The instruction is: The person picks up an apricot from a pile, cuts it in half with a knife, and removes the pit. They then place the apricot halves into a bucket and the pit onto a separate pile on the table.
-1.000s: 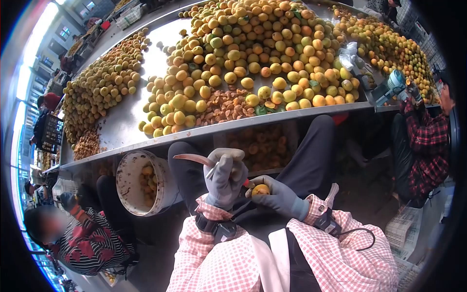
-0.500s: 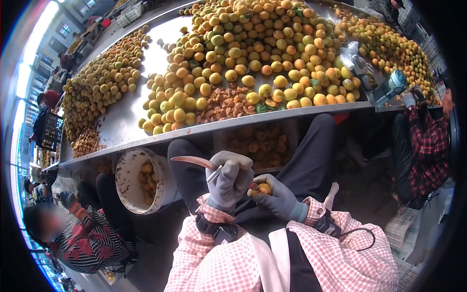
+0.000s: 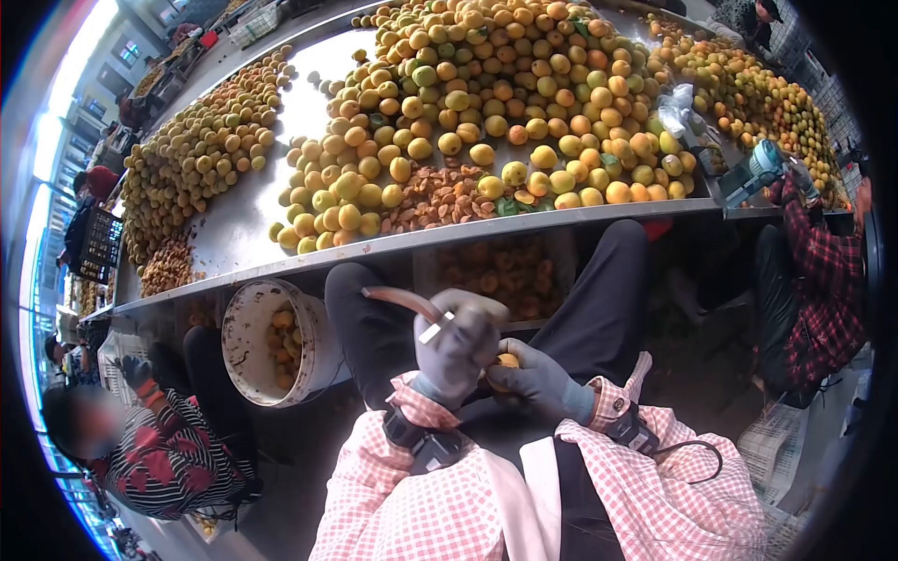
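Note:
My left hand point(image 3: 456, 348), in a grey glove and blurred by motion, is closed around a curved knife point(image 3: 400, 297). The knife's reddish-brown curved end sticks out to the left, with a pale silvery part beside the fingers; its other end is hidden. Close on the right, my gloved right hand point(image 3: 544, 379) grips a yellow-orange apricot point(image 3: 506, 361), mostly covered by fingers. Both hands are over my lap, nearly touching at the fruit. Ahead, a heap of apricots point(image 3: 505, 70) and a patch of brown pits point(image 3: 440, 198) lie on the metal table point(image 3: 224, 266).
A stained white bucket point(image 3: 245, 346) with apricots stands left of my knee. Under the table is a container of orange fruit point(image 3: 496, 276). Co-workers sit at left point(image 3: 178, 458) and right point(image 3: 814, 290). A teal-lidded bottle point(image 3: 753, 173) and plastic bag point(image 3: 675, 107) are on the table.
My left hand has shifted slightly right and down, turning the knife so its curved end tilts more. It now overlaps the apricot in my right hand. The right co-worker's hand has moved behind the bottle.

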`<state>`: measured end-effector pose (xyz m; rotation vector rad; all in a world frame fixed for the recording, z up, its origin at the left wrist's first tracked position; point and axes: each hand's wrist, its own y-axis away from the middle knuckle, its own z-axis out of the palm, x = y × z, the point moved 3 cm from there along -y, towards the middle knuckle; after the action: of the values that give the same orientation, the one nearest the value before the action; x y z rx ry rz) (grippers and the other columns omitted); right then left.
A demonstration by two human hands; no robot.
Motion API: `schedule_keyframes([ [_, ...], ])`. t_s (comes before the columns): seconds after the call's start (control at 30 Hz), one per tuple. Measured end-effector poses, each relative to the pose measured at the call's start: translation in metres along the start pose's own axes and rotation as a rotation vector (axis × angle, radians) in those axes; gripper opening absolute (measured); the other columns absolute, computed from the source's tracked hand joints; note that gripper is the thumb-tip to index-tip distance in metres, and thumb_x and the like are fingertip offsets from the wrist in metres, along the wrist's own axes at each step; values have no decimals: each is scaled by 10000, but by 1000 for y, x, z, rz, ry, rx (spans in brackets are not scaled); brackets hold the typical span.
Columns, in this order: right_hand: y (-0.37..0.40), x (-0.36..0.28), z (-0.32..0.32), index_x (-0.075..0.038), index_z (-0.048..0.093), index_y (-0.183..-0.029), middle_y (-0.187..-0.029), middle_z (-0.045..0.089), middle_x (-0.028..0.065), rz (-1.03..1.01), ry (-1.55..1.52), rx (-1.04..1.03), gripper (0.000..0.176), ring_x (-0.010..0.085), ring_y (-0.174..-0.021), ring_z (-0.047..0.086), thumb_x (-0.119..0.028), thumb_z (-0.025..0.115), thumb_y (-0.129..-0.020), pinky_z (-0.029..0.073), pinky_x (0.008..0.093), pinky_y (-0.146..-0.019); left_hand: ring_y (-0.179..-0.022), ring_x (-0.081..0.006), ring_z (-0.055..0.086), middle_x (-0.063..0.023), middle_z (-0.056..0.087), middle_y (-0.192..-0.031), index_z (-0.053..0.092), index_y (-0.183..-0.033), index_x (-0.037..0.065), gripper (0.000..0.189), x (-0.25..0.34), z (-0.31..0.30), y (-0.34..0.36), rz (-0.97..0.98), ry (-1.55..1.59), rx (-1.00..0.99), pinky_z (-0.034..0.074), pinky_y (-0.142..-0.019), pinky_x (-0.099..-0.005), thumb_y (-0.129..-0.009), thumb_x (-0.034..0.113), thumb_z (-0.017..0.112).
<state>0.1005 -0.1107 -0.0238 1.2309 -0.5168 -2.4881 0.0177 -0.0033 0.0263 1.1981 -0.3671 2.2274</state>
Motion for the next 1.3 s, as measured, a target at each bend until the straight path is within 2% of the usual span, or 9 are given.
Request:
schedule_keyframes([
  [0.17, 2, -6, 5, -42, 476, -1174, -913, 568, 29, -26, 48, 56, 339, 72, -722, 541, -185, 628, -907, 455, 226, -637, -410, -53, 340, 19, 432, -525, 590, -908, 6, 285, 0, 2, -1, 11, 116, -63, 279, -408, -217, -950, 288, 579],
  [0.23, 3, -9, 4, -10, 475, -1169, -977, 604, 79, -426, 532, 72, 354, 149, -795, 614, -182, 630, -902, 495, 279, -705, -422, -57, 341, 16, 437, -532, 606, -919, -15, 274, 1, 2, -3, -22, 251, -66, 278, -415, -215, -940, 259, 600],
  [0.47, 1, -1, -3, 8, 484, -1165, -1010, 636, 149, -487, 635, 45, 352, 238, -917, 662, -162, 627, -892, 511, 329, -773, -436, -55, 357, 15, 436, -537, 611, -933, -16, 253, 6, 14, 0, -71, 190, 21, 293, -422, -219, -952, 235, 582],
  [0.53, 0, -3, -3, -13, 493, -1176, -998, 647, 154, -577, 690, 73, 353, 282, -904, 666, -165, 631, -889, 516, 351, -768, -398, -49, 333, 20, 429, -523, 600, -923, 21, 248, 9, 23, 2, -48, -156, 19, 275, -401, -220, -966, 261, 556],
  [0.73, 0, 0, -11, -46, 521, -1158, -1013, 642, 165, -566, 736, 25, 316, 345, -918, 648, -163, 630, -886, 514, 366, -755, -419, -50, 337, 23, 420, -537, 606, -929, 18, 247, 2, 22, -6, -133, -34, 57, 271, -405, -221, -965, 258, 560],
  [0.87, 1, 3, -13, -32, 516, -1156, -999, 643, 160, -587, 699, 21, 325, 317, -913, 658, -173, 632, -886, 509, 356, -743, -409, -48, 309, 35, 382, -534, 598, -933, 40, 242, 2, 24, -7, -163, 20, 59, 255, -398, -221, -972, 273, 545],
  [1.03, -2, 12, -20, -5, 497, -1164, -920, 606, 80, -539, 481, -13, 323, 150, -806, 602, -182, 601, -915, 484, 293, -735, -404, -58, 306, 28, 385, -518, 613, -929, 8, 263, -7, 13, -14, -181, 196, 33, 247, -393, -220, -957, 267, 576],
  [1.13, -6, 19, -18, -15, 489, -1184, -938, 583, 48, -303, 39, -42, 323, 120, -824, 560, -188, 581, -927, 470, 271, -752, -402, -55, 287, 35, 362, -509, 606, -927, 18, 280, -11, 8, -17, -213, 234, -13, 243, -394, -225, -956, 294, 573],
  [1.3, -4, 11, -14, -20, 484, -1202, -970, 589, 51, -238, 111, -17, 345, 134, -862, 575, -187, 588, -918, 468, 264, -783, -401, -58, 297, 31, 367, -503, 603, -930, 11, 290, -14, 7, -14, -187, 225, -53, 255, -396, -232, -956, 298, 575],
])
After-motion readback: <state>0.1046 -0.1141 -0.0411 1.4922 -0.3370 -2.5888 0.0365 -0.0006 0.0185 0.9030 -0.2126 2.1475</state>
